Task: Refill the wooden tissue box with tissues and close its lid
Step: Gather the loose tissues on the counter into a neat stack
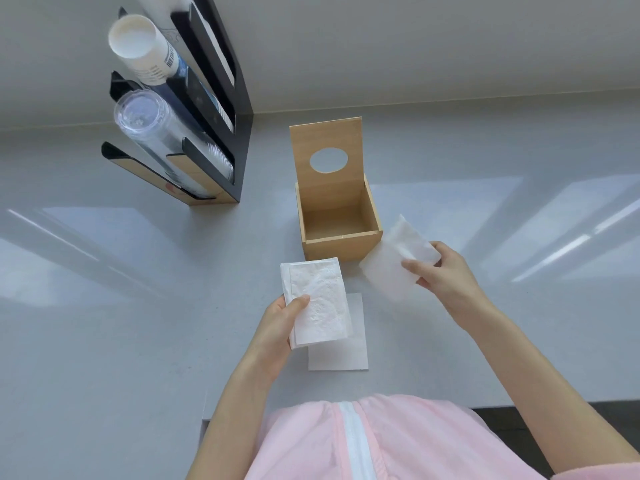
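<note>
Nearest to us, a single loose tissue sheet (341,344) lies flat on the tabletop (104,323), partly under what our left hand carries. Our left hand (280,327) has its grip closed on a stack of folded tissues (317,299), thumb on top and fingers beneath, with the stack's long axis running away from us toward the box.

Further out and to the right, our right hand (440,268) pinches a smaller bundle of tissues (398,258), its grip closed with the thumb pressed on the upper face. This bundle is tilted, its long axis slanting from lower left to upper right, and its far corner sits just beside the box's near right corner.

Beyond both hands stands the wooden tissue box (341,223), open and, as far as we can see, empty inside. Its lid (327,150), with the oval hole, stands upright at the back edge. The opening lies ahead and slightly left of our right grip, and straight ahead of our left. We judge the right hand nearer, so its bundle should go in first, turned square to the walls.

Farthest back on the left, a black cup dispenser rack (221,109) holds stacked cups (145,50), well apart from the box.
</note>
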Demonstrator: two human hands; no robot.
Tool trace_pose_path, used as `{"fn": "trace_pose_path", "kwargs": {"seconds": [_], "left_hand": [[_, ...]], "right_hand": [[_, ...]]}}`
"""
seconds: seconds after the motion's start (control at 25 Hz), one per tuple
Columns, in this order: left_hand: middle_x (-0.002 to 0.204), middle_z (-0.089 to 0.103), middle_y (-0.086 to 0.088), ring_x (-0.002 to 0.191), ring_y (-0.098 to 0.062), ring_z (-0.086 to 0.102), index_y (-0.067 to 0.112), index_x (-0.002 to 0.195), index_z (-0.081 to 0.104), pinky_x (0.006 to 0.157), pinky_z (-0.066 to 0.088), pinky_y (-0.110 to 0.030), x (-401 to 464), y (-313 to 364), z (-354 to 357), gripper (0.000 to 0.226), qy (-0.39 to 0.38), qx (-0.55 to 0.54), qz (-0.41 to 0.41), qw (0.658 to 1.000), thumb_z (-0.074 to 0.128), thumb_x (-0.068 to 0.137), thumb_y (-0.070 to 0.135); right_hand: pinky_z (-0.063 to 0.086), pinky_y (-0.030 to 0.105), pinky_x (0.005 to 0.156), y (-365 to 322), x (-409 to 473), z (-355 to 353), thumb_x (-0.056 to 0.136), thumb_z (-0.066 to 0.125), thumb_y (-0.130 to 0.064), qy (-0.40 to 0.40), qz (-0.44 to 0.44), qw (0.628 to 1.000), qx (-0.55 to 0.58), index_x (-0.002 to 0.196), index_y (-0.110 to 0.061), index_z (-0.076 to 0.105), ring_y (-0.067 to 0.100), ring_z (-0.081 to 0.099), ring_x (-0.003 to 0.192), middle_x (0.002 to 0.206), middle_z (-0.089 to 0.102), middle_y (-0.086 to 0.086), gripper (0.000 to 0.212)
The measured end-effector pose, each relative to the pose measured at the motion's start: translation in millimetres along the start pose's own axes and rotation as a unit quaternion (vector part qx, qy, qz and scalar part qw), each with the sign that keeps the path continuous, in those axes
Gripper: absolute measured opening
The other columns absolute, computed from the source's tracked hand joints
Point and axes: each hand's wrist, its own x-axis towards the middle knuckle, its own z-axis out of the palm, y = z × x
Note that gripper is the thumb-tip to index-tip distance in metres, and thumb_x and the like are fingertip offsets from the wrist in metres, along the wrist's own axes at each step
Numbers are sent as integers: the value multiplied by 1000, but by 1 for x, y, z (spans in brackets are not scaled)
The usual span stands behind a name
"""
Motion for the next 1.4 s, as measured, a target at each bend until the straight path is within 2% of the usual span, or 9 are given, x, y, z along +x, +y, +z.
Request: {"fn": "trace_pose_path", "kwargs": {"seconds": [0.08, 0.24, 0.4, 0.52, 0.6, 0.76, 1.0, 1.24, 1.4], "left_hand": [[85, 73, 6, 70, -5, 71, 18, 95, 63, 61, 56, -20, 2, -1, 0, 20, -4, -1, 1, 1000, 44, 95, 13], [93, 72, 1, 79, -11, 70, 14, 105, 62, 69, 56, -25, -2, -2, 4, 22, -12, -6, -6, 1000, 42, 96, 14], [120, 65, -11, 106, -26, 64, 6, 122, 57, 84, 53, -32, -4, -3, 7, 33, -20, -10, -4, 1000, 40, 96, 19], [124, 64, -9, 113, -22, 61, 13, 123, 58, 98, 46, -41, -5, -4, 10, 34, -62, 7, 22, 998, 44, 95, 26], [113, 70, -5, 104, -18, 66, 17, 113, 65, 90, 50, -36, -8, -4, 12, 32, -67, 17, 28, 997, 48, 90, 31], [96, 73, 0, 85, -10, 70, 17, 102, 68, 68, 55, -21, -10, -9, 14, 31, -51, -14, 12, 998, 40, 94, 26], [122, 65, -9, 109, -22, 61, 15, 126, 56, 90, 48, -34, -7, -8, 18, 49, -41, -85, -11, 996, 26, 98, 40], [124, 64, -9, 116, -24, 59, 17, 125, 57, 102, 43, -38, -8, -9, 15, 49, -59, -70, -15, 996, 31, 95, 46], [118, 68, -6, 110, -20, 63, 19, 114, 63, 99, 46, -37, -10, -11, 15, 43, -78, -67, -4, 995, 39, 90, 45]], "right_hand": [[53, 30, 83, -13, -10, 0, 85, 61, -3, -55, -7, 996, 76, 108, -10, 55, 19, 66, 86, 100, 66, 5, 25], [56, 18, 60, -44, -32, 10, 84, 59, -8, -175, -30, 977, 115, 102, -12, 63, 8, 70, 71, 83, 74, -5, 19], [57, 19, 61, -51, -38, 31, 83, 57, -10, -249, -6, 958, 144, 96, -12, 65, 8, 70, 71, 80, 73, -5, 15], [54, 22, 71, -28, -34, 54, 87, 59, -8, -216, 23, 975, 42, 93, -17, 65, 10, 67, 77, 87, 71, -4, 12], [49, 19, 68, -12, -31, 64, 87, 59, -11, -170, 18, 984, -39, 92, -18, 63, 9, 63, 77, 88, 68, -4, 10], [45, 19, 65, 2, -29, 67, 85, 60, -15, -101, 9, 990, -95, 93, -17, 63, 13, 60, 81, 90, 66, -2, 8], [44, 20, 69, 0, -29, 66, 84, 60, -16, -64, -13, 988, -143, 93, -13, 63, 15, 59, 86, 94, 65, -1, 10], [43, 17, 64, 0, -29, 70, 85, 59, -18, -58, -23, 984, -170, 94, -14, 62, 14, 58, 83, 94, 63, -2, 9], [44, 18, 66, 0, -29, 71, 85, 59, -19, -50, -34, 983, -173, 99, -13, 63, 12, 58, 84, 96, 63, -3, 15]]}}
